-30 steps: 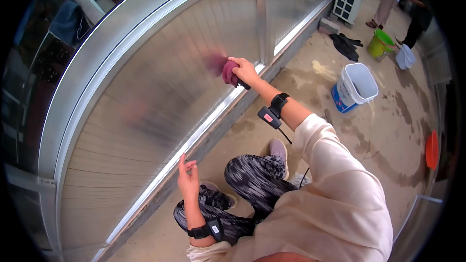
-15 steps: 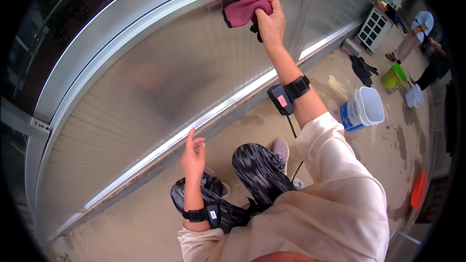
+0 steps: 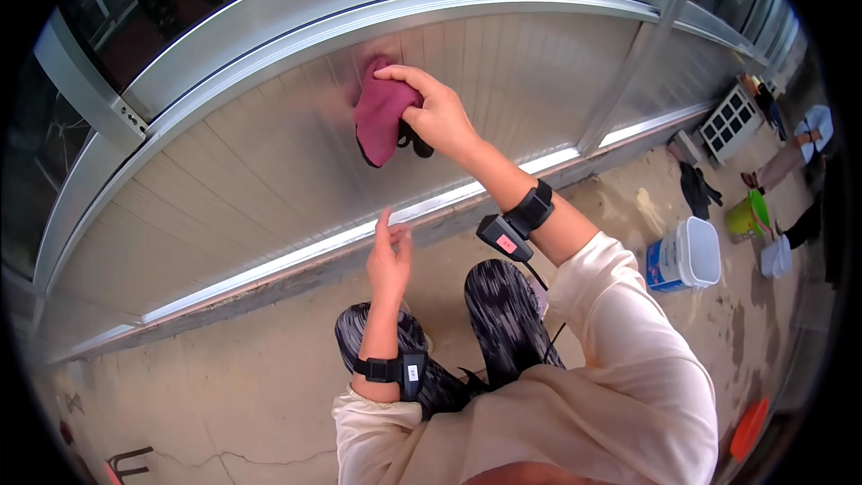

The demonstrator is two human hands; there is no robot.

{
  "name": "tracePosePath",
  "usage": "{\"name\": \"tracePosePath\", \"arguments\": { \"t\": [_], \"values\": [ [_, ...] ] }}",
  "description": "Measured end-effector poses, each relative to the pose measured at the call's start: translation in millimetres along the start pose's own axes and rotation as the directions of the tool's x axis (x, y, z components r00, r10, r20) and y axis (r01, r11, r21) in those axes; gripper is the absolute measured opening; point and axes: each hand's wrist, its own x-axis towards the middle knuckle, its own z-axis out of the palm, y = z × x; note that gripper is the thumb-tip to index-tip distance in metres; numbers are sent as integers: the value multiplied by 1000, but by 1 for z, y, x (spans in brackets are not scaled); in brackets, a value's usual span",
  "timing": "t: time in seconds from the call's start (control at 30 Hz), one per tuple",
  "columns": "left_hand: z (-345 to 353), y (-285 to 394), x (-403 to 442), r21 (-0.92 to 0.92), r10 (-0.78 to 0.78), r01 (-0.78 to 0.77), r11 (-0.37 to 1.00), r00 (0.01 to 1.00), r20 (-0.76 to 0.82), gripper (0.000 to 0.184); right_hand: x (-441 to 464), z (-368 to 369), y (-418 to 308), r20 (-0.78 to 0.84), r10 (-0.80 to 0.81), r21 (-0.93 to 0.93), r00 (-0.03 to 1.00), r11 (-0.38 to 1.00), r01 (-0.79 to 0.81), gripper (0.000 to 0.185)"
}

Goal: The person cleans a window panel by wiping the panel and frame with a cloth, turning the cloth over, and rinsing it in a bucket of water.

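My right hand [image 3: 435,112] grips a maroon cloth [image 3: 384,115] with black edging and presses it against the upper part of a ribbed, shiny metal wall panel [image 3: 269,153]. Part of the cloth hangs below my fingers. Lower and to the left, my left hand [image 3: 390,256] is raised before the panel's bright bottom rail [image 3: 296,260], fingers apart and holding nothing. Black strapped devices sit on both forearms.
On the floor to the right stand a white-and-blue bucket [image 3: 684,256], a green bucket [image 3: 747,217] and a small pale bucket [image 3: 776,257]. Black gloves [image 3: 697,190] lie near a white slatted unit [image 3: 729,124]. Two people are at the far right, with an orange basin [image 3: 749,428] lower down.
The cloth in my right hand went up the panel, then left and lower. My view has turned towards the right. My left hand stays raised and empty.
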Motion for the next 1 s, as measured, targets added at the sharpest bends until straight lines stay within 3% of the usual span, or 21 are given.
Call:
{"name": "tracePosePath", "arguments": {
  "t": [0.07, 0.13, 0.23, 0.3, 0.33, 0.4, 0.47, 0.5, 0.53, 0.57, 0.6, 0.63, 0.67, 0.73, 0.77, 0.8, 0.83, 0.87, 0.9, 0.93, 1.0],
  "values": [
    [-6, 1, 3, -108, -68, 67, 992, 998, -4, 53, -10, 3, -14, 279, 394, 243, 876, 853, -461, 43],
    [-12, 7, 6, -412, -155, 82, 908, 977, -149, 57, -31, 9, -17, 303, 477, 169, 825, 826, -538, 33],
    [-16, 8, 4, -525, -60, 11, 851, 995, -78, 63, -50, 5, -16, 334, 537, -34, 775, 828, -559, 26],
    [-22, 13, 3, -616, 70, -58, 786, 998, -4, 71, -63, 8, -6, 262, 300, -221, 917, 944, -245, 21],
    [-22, 15, 1, -610, 72, -54, 790, 997, 5, 71, -71, 7, -9, 253, 305, -218, 918, 943, -253, 21],
    [-16, 15, -2, -689, 158, -49, 723, 983, 96, 74, -89, 2, -25, 463, 286, -303, 839, 941, -153, 27],
    [-9, 6, 4, -691, 105, 57, 720, 976, 191, 67, -98, 3, -31, 511, 324, -247, 796, 942, -225, 31],
    [-3, -1, 7, -593, 45, 82, 801, 979, 197, 59, -106, 3, -25, 484, 391, -158, 783, 919, -362, 35],
    [-1, -2, 9, -483, -23, 117, 868, 980, 196, 52, -115, 4, -18, 468, 460, -60, 755, 869, -492, 40],
    [3, -3, 6, -467, -46, 101, 878, 991, 127, 41, -122, 1, -10, 540, 496, 198, 680, 710, -676, 44],
    [-4, 3, 4, -461, -61, 103, 881, 993, 105, 41, -132, -3, 0, 627, 503, 404, 595, 443, -800, 48],
    [-9, 9, 1, -376, -120, 139, 916, 990, 72, 43, -142, -4, 11, 655, 440, 572, 614, 243, -784, 52],
    [-11, 11, 0, -294, -173, 178, 939, 984, 42, 44, -154, -3, 20, 666, 436, 564, 605, 235, -791, 52],
    [-7, 5, 2, -211, -143, 139, 968, 990, -3, 49, -160, -9, 5, 617, 609, 612, 497, 24, -790, 59],
    [-6, 8, -2, -33, 14, -14, 999, 1000, 6, 53, -165, -4, 2, 623, 564, 574, 542, 141, -806, 74],
    [-4, 10, -6, 140, 160, -165, 976, 986, 47, 57, -171, 7, 7, 550, 615, 493, 566, 308, -814, 73],
    [-5, 8, -9, 169, 106, -143, 975, 971, 212, 65, -178, 15, 7, 486, 699, 437, 525, 326, -838, 70],
    [-5, -1, -9, 44, 118, -138, 990, 946, 303, 67, -185, 20, 7, 403, 779, 380, 480, 335, -862, 67],
    [-17, 13, -3, 128, 42, -105, 986, 908, 417, 66, -187, 21, 14, 389, 803, 489, 451, 236, -840, 60],
    [-30, 30, 4, 211, -33, -90, 973, 855, 518, 65, -184, 20, 23, 357, 818, 495, 451, 244, -834, 60],
    [-40, 29, 19, 13, 12, -17, 1000, 935, 354, 56, -170, 16, 43, -11, 741, 430, 672, 610, -666, 58]
  ]
}}
